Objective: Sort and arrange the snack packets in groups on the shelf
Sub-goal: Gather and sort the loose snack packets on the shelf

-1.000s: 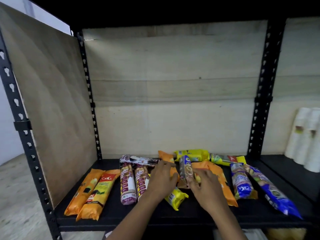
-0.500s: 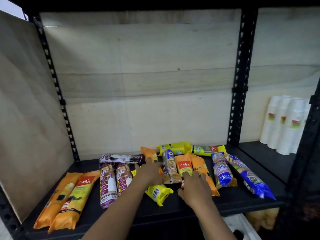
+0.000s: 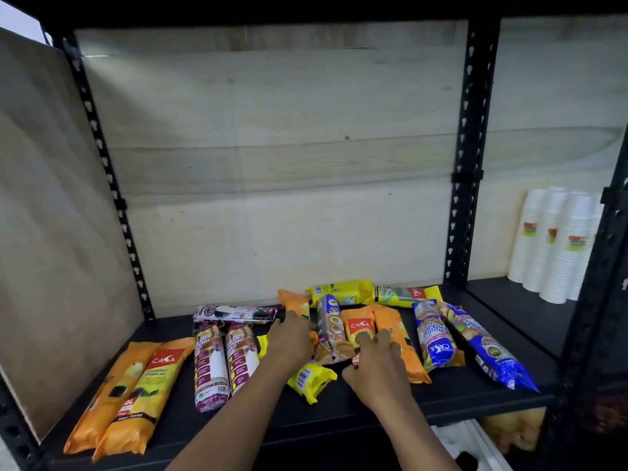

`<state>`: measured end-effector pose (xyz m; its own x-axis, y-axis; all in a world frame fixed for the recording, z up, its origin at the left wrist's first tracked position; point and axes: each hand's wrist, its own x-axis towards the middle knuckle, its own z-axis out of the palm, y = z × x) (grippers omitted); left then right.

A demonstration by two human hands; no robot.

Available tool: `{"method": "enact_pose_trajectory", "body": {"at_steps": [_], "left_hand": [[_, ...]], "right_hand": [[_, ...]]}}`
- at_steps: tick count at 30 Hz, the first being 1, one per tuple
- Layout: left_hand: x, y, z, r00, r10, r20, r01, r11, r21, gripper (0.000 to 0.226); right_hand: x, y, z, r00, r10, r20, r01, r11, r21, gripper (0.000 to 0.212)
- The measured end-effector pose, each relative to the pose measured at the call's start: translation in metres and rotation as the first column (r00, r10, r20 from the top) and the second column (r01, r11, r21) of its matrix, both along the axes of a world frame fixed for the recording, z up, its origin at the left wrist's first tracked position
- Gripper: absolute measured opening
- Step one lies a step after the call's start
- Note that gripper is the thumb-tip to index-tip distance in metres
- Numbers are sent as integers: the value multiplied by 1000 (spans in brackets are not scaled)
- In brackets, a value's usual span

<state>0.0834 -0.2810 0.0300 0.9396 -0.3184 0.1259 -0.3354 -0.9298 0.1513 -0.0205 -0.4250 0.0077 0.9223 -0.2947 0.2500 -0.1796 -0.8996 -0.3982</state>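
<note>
Fingers (image 3: 385,338) of the right hand (image 3: 375,363) lie spread over the near end of an orange Casa packet (image 3: 358,326), pressing on it rather than closed round it. The left hand (image 3: 292,341) rests curled over a yellow packet (image 3: 311,377), its fingertips reaching toward the black-and-white packet (image 3: 234,312); whether it grips anything I cannot tell.

A second ago both hands were bunched round the brown-and-blue packet (image 3: 331,329) in the middle of the heap. That packet now lies flat on the shelf (image 3: 373,407) between the hands, and the right hand has moved over to the orange one beside it. By my reading, one packet has been laid out and the orange one is next to be drawn off.

Some groups are formed: two orange packets (image 3: 132,389) at the left, two purple ones (image 3: 221,362) just beside them, two blue ones (image 3: 462,341) at the right. The middle is mixed, with orange, yellow and brown packets touching or overlapping, and two yellow ones (image 3: 370,292) lying crosswise at the back. White cups (image 3: 554,246) stand in the next bay, well apart.
</note>
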Motion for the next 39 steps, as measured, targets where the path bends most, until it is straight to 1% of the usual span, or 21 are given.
{"method": "enact_pose_trajectory", "body": {"at_steps": [2,4,7,11,14,16,19,23,28,31,35,39], "left_hand": [[-2,2,1,998,-33,57,33,999,-10,40],[-4,7,1,993,-63,95,68,996,-54,39],[-9,18,2,991,-83,106,103,974,-201,43],[-21,45,7,988,-63,144,107,941,-322,48],[-34,75,13,985,-48,165,105,930,-353,47],[-44,99,16,987,-31,156,85,933,-349,47],[-59,138,16,985,26,168,31,943,-332,47],[-79,193,12,974,134,181,-68,940,-333,50],[-102,253,9,961,198,195,-111,917,-383,50],[-109,278,3,952,237,192,-148,909,-389,49],[-117,293,-10,947,269,176,-176,892,-416,49],[-125,296,-22,952,274,134,-180,860,-477,50]], "right_hand": [[-1,-3,0,999,-1,49,-1,999,36,58],[-2,-5,3,993,-4,116,-6,996,85,54],[-3,-4,11,976,-3,219,-29,989,144,47],[0,12,23,962,40,271,-95,977,193,46],[1,37,27,948,101,303,-180,952,246,42],[3,57,29,937,135,323,-230,932,279,40],[7,90,27,921,198,336,-306,901,307,41],[3,134,25,894,301,333,-407,857,317,43],[-7,192,22,823,415,388,-542,777,319,44],[-13,222,17,804,479,354,-585,743,324,45],[-14,251,3,798,467,381,-572,786,234,42],[-10,261,-11,825,464,321,-530,833,159,39]]}}
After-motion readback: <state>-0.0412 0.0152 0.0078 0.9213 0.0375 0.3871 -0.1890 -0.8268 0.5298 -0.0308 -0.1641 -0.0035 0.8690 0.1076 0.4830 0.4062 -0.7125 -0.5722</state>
